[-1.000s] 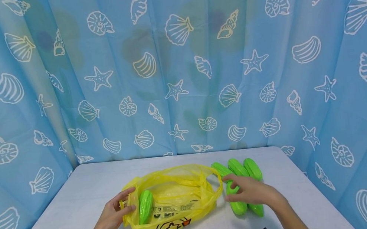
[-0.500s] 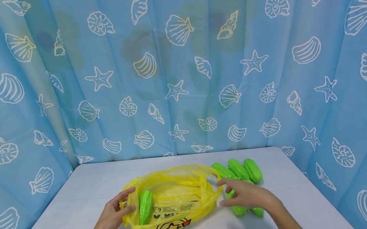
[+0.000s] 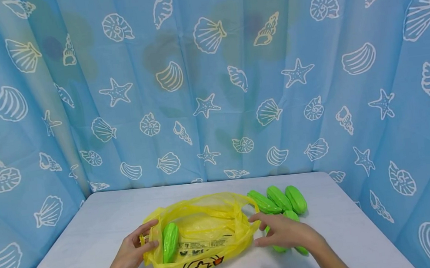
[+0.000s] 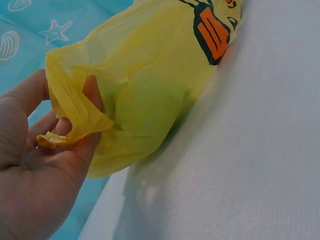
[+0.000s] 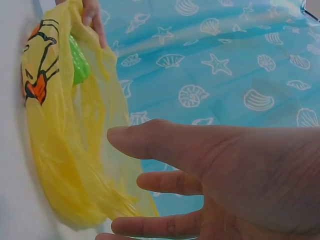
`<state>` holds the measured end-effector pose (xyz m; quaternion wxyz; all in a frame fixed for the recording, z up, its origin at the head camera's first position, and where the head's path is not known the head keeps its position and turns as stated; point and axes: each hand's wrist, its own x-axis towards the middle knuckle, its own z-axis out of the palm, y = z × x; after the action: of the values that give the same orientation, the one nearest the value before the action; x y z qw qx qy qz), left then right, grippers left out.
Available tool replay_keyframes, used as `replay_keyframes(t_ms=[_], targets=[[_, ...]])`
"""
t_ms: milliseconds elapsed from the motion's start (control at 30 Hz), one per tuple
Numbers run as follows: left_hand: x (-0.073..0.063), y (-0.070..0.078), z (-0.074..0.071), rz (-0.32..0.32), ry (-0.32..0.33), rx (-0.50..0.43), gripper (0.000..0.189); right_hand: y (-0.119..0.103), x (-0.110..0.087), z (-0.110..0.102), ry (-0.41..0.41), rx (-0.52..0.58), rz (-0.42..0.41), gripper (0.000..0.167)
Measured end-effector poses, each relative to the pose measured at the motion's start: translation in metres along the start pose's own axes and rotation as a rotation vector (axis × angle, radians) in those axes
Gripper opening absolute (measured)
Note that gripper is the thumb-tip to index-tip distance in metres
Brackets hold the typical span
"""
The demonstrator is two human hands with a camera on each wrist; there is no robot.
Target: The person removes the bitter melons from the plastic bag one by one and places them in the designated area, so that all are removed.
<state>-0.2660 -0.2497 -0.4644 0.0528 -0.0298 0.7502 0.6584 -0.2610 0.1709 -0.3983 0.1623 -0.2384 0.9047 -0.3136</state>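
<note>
A yellow plastic bag (image 3: pixel 224 220) lies on the table with its mouth wide, showing cartoon print on its near side. One bright green, ridged toy gourd (image 3: pixel 170 242) rests inside at the bag's left end. My left hand (image 3: pixel 132 247) grips the bag's left edge; in the left wrist view the bunched plastic (image 4: pixel 75 105) passes between thumb and fingers. By the right end of the bag is my right hand (image 3: pixel 284 230), with thumb and fingers extended and nothing held. Whether its fingertips touch the plastic is hard to tell. Some fingers are cut off in the right wrist view.
Several more green toy gourds (image 3: pixel 296 199) lie to the right of the bag, some partly hidden behind my right hand. The white table (image 3: pixel 74 253) is backed by a blue curtain (image 3: pixel 210 86) with white shell prints.
My right hand has moved left from over the green gourds to the bag's right end. The left hand, the bag and the gourd inside have stayed in place.
</note>
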Motion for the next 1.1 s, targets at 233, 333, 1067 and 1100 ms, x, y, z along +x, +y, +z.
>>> replay_keyframes(t_ms=[233,333,1067,1100], targets=[[-0.001,0.000,-0.001,0.004,0.000,0.007,0.067,-0.003,0.005,0.005,-0.013,0.022,-0.009,0.059],[0.000,0.000,-0.001,0.003,-0.004,-0.002,0.067,-0.004,0.006,0.007,-0.020,0.024,-0.014,0.058],[-0.005,0.001,-0.004,0.025,-0.008,0.011,0.065,-0.028,0.011,0.021,-0.042,-0.037,-0.083,0.053],[-0.005,0.001,-0.004,0.029,-0.011,0.011,0.065,-0.030,0.011,0.022,-0.040,-0.040,-0.087,0.052]])
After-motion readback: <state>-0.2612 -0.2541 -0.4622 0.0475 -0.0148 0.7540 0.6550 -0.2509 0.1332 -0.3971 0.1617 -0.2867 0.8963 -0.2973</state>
